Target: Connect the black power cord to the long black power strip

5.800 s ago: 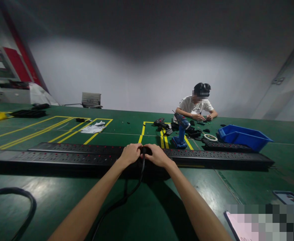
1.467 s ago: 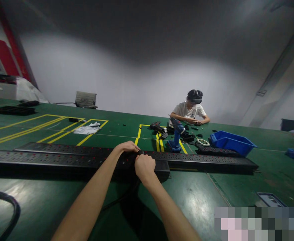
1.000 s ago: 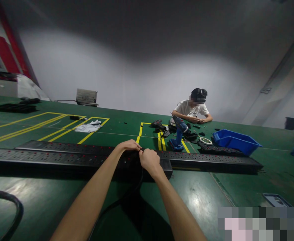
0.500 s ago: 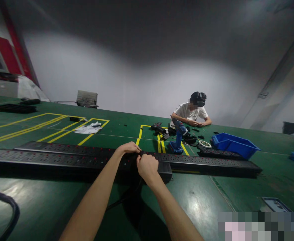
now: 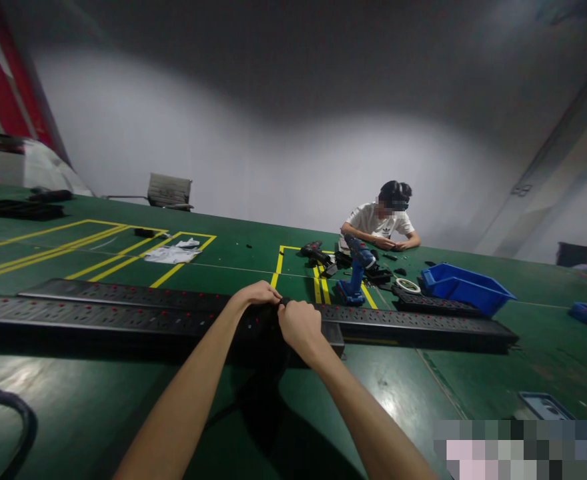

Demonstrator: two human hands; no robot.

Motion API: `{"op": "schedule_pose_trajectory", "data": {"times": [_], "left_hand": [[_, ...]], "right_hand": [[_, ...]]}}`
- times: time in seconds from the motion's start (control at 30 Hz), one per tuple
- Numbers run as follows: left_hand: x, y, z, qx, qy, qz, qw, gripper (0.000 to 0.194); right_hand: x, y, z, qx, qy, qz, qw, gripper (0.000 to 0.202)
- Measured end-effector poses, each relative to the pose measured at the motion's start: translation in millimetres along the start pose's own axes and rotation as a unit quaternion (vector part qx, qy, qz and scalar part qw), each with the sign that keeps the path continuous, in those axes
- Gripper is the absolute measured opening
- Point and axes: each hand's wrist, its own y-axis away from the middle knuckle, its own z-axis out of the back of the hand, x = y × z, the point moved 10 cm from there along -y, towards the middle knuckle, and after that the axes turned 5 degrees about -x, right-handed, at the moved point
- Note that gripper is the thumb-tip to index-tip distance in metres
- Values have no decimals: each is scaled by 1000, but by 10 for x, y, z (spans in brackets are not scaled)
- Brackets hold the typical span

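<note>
Just above the near black power strip point(image 5: 138, 315), my two hands meet. My left hand point(image 5: 257, 293) bends at the wrist, its fingertips closed on a small dark part of the black cable point(image 5: 218, 415). Against it, my right hand point(image 5: 301, 325) forms a fist around the same cable. The cable drops below the hands and runs to the lower left across the green table. What lies inside the fingers is mostly hidden. A second long power strip point(image 5: 423, 325) with red-dotted outlets lies behind the near one.
Beyond the strips stand a blue cordless drill point(image 5: 356, 270) and a blue bin point(image 5: 466, 287), with a roll of tape point(image 5: 407, 286) between. A person point(image 5: 383, 217) sits across the table. White paper point(image 5: 173, 252) lies at left; a thick cable loop point(image 5: 21, 413) curves at lower left.
My right hand has shifted slightly right and up, still closed. My left hand stays almost in place. The view has turned a little.
</note>
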Motion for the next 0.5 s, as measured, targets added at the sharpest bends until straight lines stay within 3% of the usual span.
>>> {"op": "schedule_pose_trajectory", "data": {"times": [0.13,0.33,0.43,0.5], "left_hand": [[-10,53,0,-2,-2,0,1000,40],[-33,64,7,-4,4,2,1000,37],[-19,13,-11,2,5,-12,1000,37],[11,-15,-18,2,6,-13,1000,37]], "right_hand": [[-24,172,-112,-25,-11,-26,999,46],[-29,151,-71,-42,-21,-31,998,44],[-18,179,41,-30,-19,-41,998,41],[28,259,259,-21,-17,-40,999,39]]}}
